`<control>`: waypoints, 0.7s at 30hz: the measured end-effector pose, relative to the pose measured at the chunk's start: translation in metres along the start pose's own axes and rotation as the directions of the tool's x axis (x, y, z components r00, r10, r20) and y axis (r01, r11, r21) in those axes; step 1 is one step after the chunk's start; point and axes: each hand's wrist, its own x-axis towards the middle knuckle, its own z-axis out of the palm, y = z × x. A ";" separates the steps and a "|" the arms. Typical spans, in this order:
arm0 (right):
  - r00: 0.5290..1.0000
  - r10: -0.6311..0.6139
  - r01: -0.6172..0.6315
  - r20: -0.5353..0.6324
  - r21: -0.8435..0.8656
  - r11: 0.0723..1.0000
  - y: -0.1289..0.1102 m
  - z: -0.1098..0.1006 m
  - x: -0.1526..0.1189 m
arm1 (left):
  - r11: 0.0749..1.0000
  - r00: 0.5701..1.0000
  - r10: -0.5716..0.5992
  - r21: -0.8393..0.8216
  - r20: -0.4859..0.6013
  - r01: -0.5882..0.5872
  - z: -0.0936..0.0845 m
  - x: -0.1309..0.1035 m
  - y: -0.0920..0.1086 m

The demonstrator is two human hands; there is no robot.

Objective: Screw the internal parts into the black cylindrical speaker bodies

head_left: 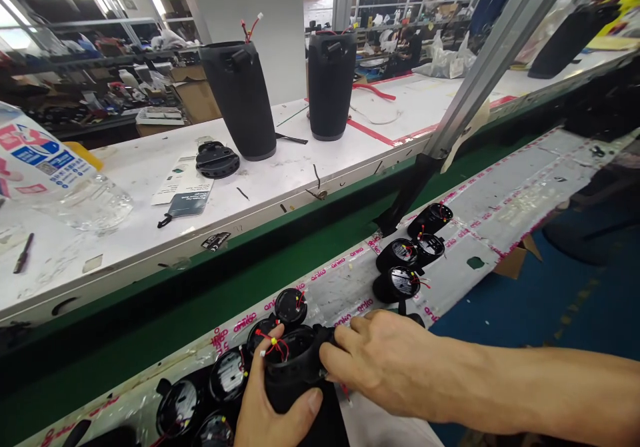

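Observation:
A black cylindrical housing (293,380) with an open top is at the lower middle. Red wires with small white and yellow connectors stick out of its opening. My left hand (273,410) is wrapped round the housing from the left and below, its thumb across the front. On the right side of the rim, the bent fingers of my right hand (370,353) pinch a black strap or flap (323,337); its exact shape is partly hidden by the fingers. Left of my left hand, black round units (229,373) with wires stand close together.
Several more black units (397,283) stand on the taped grey board (340,290). Behind, a white shelf (280,187) holds two tall black cylinders (240,100), a black round part (217,160), a card and a plastic bottle (95,193). A slanted metal post (493,67) rises at the right.

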 end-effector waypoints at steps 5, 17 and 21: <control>1.000 0.028 -0.029 -0.007 -0.101 0.994 -0.009 -0.004 -0.004 | 0.996 0.996 0.063 0.061 -0.057 -0.059 0.004 -0.002 0.001; 1.000 -0.029 0.028 -0.005 -0.174 0.984 -0.013 -0.012 -0.009 | 0.967 0.995 0.082 0.246 -0.052 -0.067 0.011 -0.003 0.005; 0.999 -0.016 0.025 0.049 -0.188 0.982 -0.016 -0.014 -0.008 | 0.956 0.992 0.105 0.282 -0.071 -0.081 0.012 0.001 -0.002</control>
